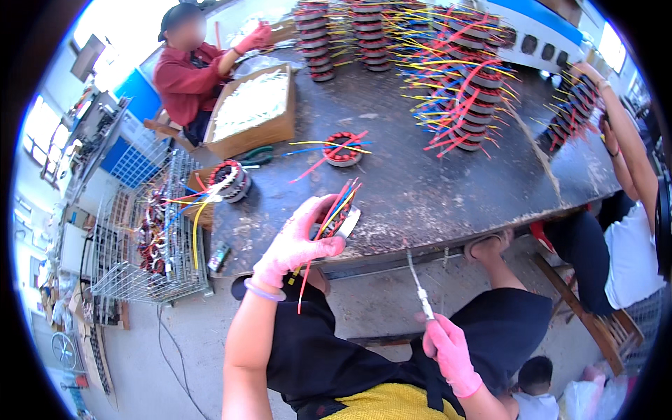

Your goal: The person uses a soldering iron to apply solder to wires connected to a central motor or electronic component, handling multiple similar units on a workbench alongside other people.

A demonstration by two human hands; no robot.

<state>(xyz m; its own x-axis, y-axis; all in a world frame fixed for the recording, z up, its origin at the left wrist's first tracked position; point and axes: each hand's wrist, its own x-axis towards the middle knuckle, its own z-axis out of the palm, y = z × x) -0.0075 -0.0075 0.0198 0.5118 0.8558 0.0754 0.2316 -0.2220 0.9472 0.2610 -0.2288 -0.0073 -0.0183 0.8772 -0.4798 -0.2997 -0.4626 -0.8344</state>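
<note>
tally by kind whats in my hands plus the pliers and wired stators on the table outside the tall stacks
Single wired stator rings: 2 (one in left hand, one on table)
Thicker wired stator unit, possibly stacked: 1
Green-handled pliers: 1
White fitting on grey cord: 1 (right hand)
Total: 5

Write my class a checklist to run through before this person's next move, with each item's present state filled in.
1. Wire ring held in the left hand: ok.
2. White cord held in the right hand: ok.
3. Pink gloves on both hands: ok.
4. All wires gathered together: not ok; a red wire hangs below the left hand.
5. Other workers' hands away from the held ring: ok.
6. Cord's far end fastened: cannot tell; it reaches the table edge.
</note>
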